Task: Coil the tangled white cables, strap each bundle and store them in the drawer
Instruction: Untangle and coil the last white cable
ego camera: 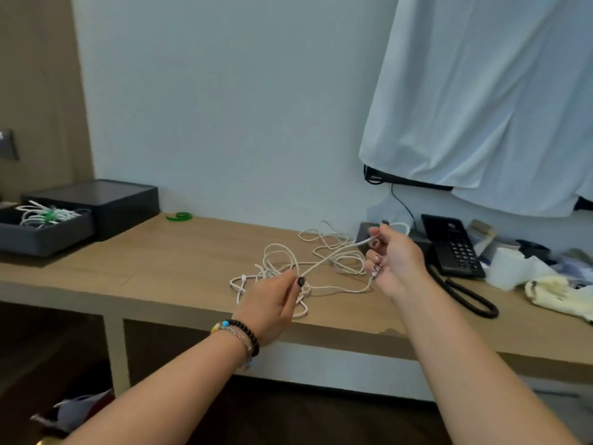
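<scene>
Your left hand point(272, 297) and right hand point(393, 255) both pinch one taut white cable point(330, 256), running low-left to high-right above the tangle point(288, 268) between them

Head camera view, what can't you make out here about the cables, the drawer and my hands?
- Cables: how many strands form the tangle on the desk; they overlap and are too thin to separate.
- Drawer: its left end is cut off by the frame edge; the bundle count inside is too small to tell.
- Right hand: the plug near its fingers is too small to identify.
- Left hand: its pinch point is hidden behind the fingers.
</scene>
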Demonstrator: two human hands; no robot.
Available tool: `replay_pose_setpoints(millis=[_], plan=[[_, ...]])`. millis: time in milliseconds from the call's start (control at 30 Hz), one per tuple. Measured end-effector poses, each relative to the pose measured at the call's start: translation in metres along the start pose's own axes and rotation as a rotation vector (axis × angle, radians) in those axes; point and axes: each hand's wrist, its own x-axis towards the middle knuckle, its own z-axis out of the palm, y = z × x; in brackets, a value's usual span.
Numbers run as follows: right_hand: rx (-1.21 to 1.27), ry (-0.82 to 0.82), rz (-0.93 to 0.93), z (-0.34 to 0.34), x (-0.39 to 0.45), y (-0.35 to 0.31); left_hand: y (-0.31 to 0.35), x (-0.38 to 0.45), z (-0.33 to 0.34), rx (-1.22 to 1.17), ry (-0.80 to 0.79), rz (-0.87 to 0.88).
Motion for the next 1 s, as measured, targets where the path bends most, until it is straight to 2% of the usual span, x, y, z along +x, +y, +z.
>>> replay_pose_setpoints(millis=[200,433,667,1000], plan=[[0.086,-0.085,0.119,-0.045,-0.034,0.015,0.021,-0.025,-0.011,0.161,-0.189,0.055],[-0.069,-0.128,0.116,-0.086,-0.071,0.019,0.046,-0.043,-0.004,0.425,-0.268,-0.090],[-0.149,-0.131,0.087,-0.114,-0.084,0.020,0.074,-0.036,-0.020,0.463,-0.205,-0.149],[-0.136,-0.107,0.070,-0.130,-0.087,0.010,0.090,-0.008,-0.015,0.508,-0.369,-0.171]])
